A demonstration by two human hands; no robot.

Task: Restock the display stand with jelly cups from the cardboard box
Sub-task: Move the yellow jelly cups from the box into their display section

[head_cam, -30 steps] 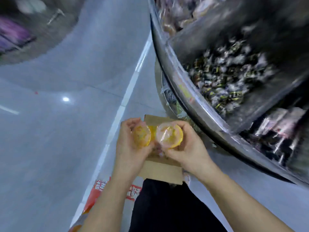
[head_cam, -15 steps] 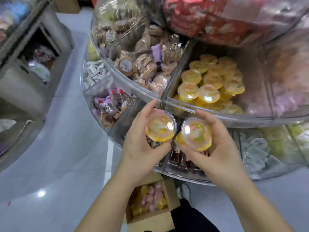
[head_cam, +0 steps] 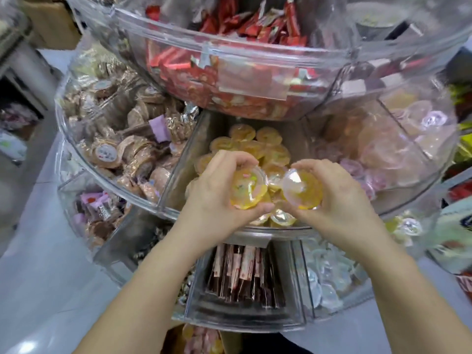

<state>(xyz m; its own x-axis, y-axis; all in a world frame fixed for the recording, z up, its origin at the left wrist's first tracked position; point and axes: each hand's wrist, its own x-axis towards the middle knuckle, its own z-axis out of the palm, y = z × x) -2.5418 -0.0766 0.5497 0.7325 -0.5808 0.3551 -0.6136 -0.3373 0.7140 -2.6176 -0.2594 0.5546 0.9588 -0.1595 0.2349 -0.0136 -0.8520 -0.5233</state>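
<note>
We can see no words or numbers clear enough to read; the round sticker on the left snack is too blurry.

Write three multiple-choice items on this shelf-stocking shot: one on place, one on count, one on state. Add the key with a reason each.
1. The yellow cups already stocked lie in which tier of the stand?
A. top
B. middle
C. bottom

2. How many jelly cups are in the hands?
A. one
B. two
C. four

3. The left hand is:
A. flat and open
B. curled round a cup
C. out of view

Key:
1 B: the yellow cups fill a middle compartment of the stand, under the red packets.
2 B: the left hand holds a left cup and the right hand a right cup.
3 B: its fingers wrap the cup's rim.
</note>
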